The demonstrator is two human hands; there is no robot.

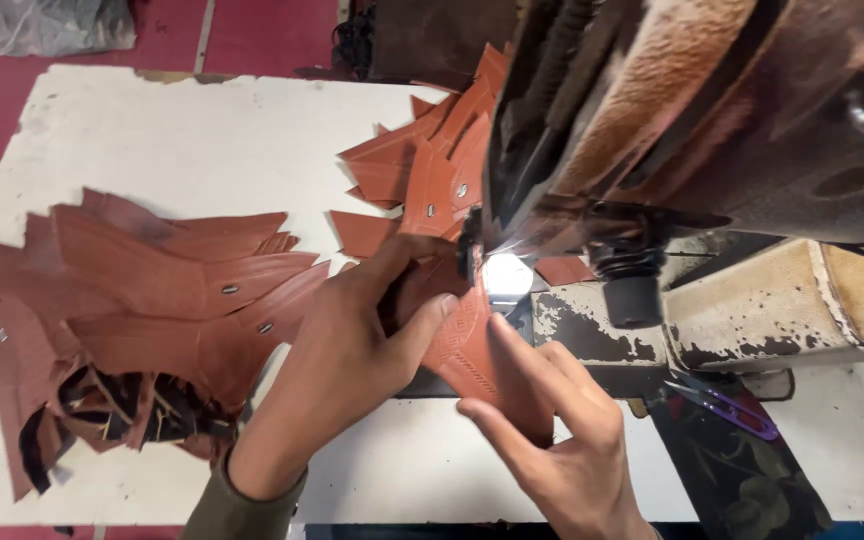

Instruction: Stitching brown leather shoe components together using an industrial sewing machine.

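A reddish-brown leather piece (467, 345) with stitched lines lies under the needle area of a worn sewing machine (712, 120). My left hand (352, 345) pinches the piece's left part with thumb and fingers close to the needle. My right hand (552, 430) presses flat on the piece's lower right edge, fingers stretched toward the needle. A bright lamp spot (505, 275) shines just behind the leather piece.
A stack of similar brown leather cut pieces (142, 300) with small metal eyelets lies on the white table (172, 130) to the left. More pieces (432, 165) are piled behind the machine. Purple thread snips (727, 405) rest on a dark patterned cloth at right.
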